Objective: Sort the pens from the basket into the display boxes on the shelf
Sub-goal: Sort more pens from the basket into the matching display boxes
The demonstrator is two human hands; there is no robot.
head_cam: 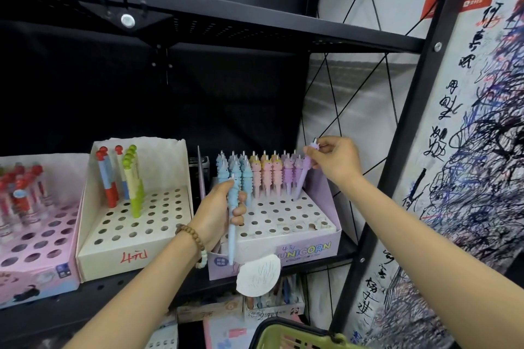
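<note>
Pens stand in rows of blue, pink and purple at the back of the unicorn display box [286,249], right of centre on the shelf [119,286]. The right hand [336,163] pinches the top of a purple pen [304,176], its tip in a hole at the box's right. The left hand [217,214] is clamped around a blue pen [232,224] before the box. A green basket [286,333] sits at the bottom edge.
</note>
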